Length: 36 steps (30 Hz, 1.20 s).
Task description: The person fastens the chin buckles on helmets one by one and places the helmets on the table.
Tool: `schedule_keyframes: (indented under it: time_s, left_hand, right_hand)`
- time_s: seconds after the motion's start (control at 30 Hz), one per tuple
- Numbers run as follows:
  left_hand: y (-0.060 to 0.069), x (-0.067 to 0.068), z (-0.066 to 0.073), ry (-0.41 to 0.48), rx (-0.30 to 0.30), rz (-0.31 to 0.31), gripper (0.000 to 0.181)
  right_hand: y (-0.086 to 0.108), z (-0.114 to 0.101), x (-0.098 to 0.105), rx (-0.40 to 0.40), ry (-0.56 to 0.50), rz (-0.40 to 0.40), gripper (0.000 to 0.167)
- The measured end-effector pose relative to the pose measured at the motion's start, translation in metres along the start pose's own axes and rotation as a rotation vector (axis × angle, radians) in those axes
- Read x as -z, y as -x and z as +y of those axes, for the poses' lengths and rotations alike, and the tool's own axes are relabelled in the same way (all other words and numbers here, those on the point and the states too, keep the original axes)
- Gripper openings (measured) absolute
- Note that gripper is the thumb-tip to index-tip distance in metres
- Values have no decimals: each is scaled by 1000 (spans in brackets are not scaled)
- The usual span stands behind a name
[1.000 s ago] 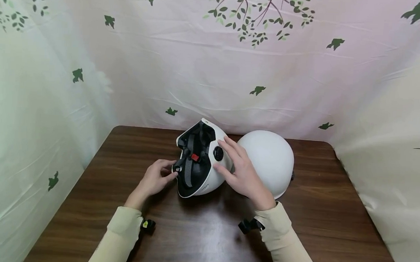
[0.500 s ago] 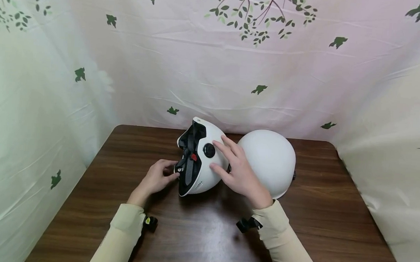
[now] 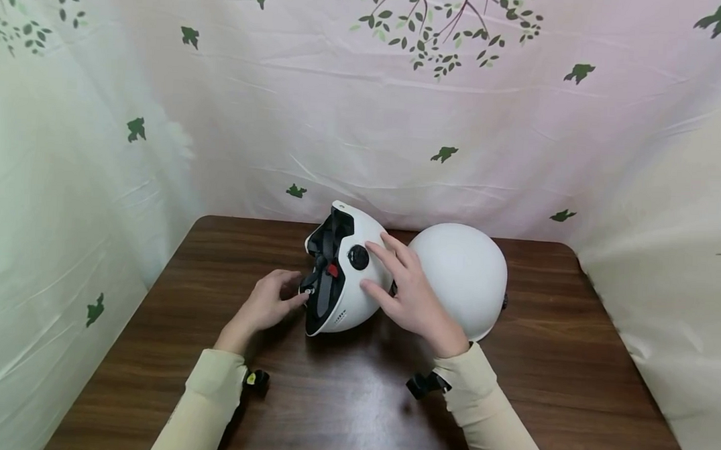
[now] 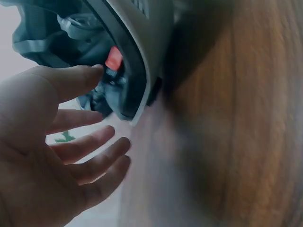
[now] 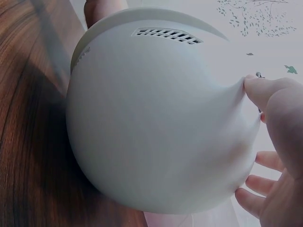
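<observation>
A white helmet (image 3: pixel 357 299) with a black lining, a black round knob and a red buckle piece (image 3: pixel 332 270) lies on its side, its opening facing left. My left hand (image 3: pixel 266 301) is at the rim on the opening side; in the left wrist view the hand (image 4: pixel 52 146) has its fingers spread and relaxed, the thumb near the red piece (image 4: pixel 114 58). Across the outer shell rests my right hand (image 3: pixel 414 294), fingers spread; in the right wrist view its fingertips touch the shell (image 5: pixel 161 118) and the hand (image 5: pixel 279 142) is loosely bent.
A second white helmet (image 3: pixel 461 276), dome up, stands just right of the first, partly behind my right hand. Both are on a dark wooden table (image 3: pixel 340 412). A pale curtain (image 3: pixel 365 118) with leaf and bird prints hangs behind and at both sides.
The left-hand helmet has rolled so that less of its lining and more of its shell shows. My right hand shifted slightly left with it, and my left fingers have lifted a little off the rim.
</observation>
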<state>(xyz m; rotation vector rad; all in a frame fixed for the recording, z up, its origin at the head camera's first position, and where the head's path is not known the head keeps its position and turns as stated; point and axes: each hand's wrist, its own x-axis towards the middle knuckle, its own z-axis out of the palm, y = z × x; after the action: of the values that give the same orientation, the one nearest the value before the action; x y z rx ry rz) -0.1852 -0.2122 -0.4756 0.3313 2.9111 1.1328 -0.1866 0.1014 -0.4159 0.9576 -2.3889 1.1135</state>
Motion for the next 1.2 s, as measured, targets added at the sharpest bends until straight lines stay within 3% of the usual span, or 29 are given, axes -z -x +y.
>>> schedule_keyframes:
  time_s: [0.17,0.33,0.43,0.57,0.7,0.9,1.2]
  left_hand:
    - [0,7,19,100,-96,78,53]
    - [-1,17,52,259,-217,136,53]
    - [-1,22,74,322,-295,130,58]
    - [-3,25,98,321,-373,79,62]
    - [-6,26,109,299,-379,51,59]
    - [-10,25,112,316,-347,51,47]
    - [-10,25,112,417,-268,20,49]
  right_hand:
    - [-1,-1,-1,8,0,-2,62]
    - [-3,-1,-2,30,17,3,62]
    - [-5,-2,-2,51,31,6,62]
    - [-6,-6,-1,66,38,7,62]
    - [-7,-9,0,70,40,3,63]
    - [-8,-6,-1,70,43,-1,63]
    - [-6,-6,1,43,26,-42,65]
